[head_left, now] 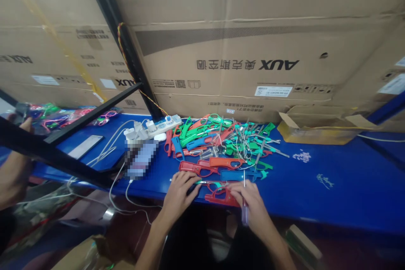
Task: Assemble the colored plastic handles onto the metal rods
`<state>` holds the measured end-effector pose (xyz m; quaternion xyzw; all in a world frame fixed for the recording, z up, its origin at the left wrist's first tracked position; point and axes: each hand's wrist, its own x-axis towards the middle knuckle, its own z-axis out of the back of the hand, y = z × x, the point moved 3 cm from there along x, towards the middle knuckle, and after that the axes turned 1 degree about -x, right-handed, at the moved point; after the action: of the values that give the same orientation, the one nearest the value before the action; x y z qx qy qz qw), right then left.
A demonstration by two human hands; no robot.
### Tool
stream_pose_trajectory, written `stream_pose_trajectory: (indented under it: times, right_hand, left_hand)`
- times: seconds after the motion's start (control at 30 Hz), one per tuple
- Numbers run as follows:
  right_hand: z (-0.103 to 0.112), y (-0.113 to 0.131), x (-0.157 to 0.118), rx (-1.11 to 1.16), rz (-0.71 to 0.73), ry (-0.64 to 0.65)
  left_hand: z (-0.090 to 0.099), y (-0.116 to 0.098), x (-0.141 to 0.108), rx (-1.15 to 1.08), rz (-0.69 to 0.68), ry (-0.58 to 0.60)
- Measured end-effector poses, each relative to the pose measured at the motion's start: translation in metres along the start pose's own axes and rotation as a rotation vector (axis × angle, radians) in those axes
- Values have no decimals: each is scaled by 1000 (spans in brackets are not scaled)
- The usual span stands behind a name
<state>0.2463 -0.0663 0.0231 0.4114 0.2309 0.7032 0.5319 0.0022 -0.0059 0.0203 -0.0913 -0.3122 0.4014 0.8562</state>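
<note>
In my right hand (pixel 249 198) is a screwdriver (pixel 245 214) with a clear purple handle, its thin shaft pointing away from me. The fingertips of that hand also touch a red lighter casing (pixel 218 197) at the table's front edge. My left hand (pixel 181 192) has its thumb and forefinger closed on the end of a slim lighter part (pixel 204 182), with metal and green bits along it. Just beyond lie a blue lighter casing (pixel 232 175), an orange casing (pixel 224 162) and red casing halves (pixel 193 168).
A heap of green, red and blue lighter parts (pixel 202 133) with wires covers the table's middle. Nearby are a power strip (pixel 171 124), a phone (pixel 142 158) with cables, an opened carton (pixel 316 130) and a black metal post (pixel 136 59). Another person's hand (pixel 15 168) is at left.
</note>
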Motion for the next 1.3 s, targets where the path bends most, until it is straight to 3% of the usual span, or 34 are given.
stream_pose_trajectory:
  times: [0.2, 0.33, 0.5, 0.7, 0.93, 1.3]
  right_hand:
    - [-45, 29, -8, -71, 61, 46]
    - [-56, 27, 0, -151, 120, 43]
    - [-59, 17, 5, -198, 131, 64]
    - [-51, 22, 9, -74, 130, 143]
    - [-48, 19, 10, -17, 34, 141]
    - [-51, 26, 11, -153, 184, 116]
  left_hand:
    - [-3, 2, -1, 3, -13, -17]
    - [-4, 2, -1, -14, -3, -30]
    - [-3, 2, -1, -23, 21, -18]
    - [-4, 5, 2, -63, 41, -5]
    - [-5, 3, 5, -90, 79, -11]
    - [-10, 9, 7, -30, 70, -14]
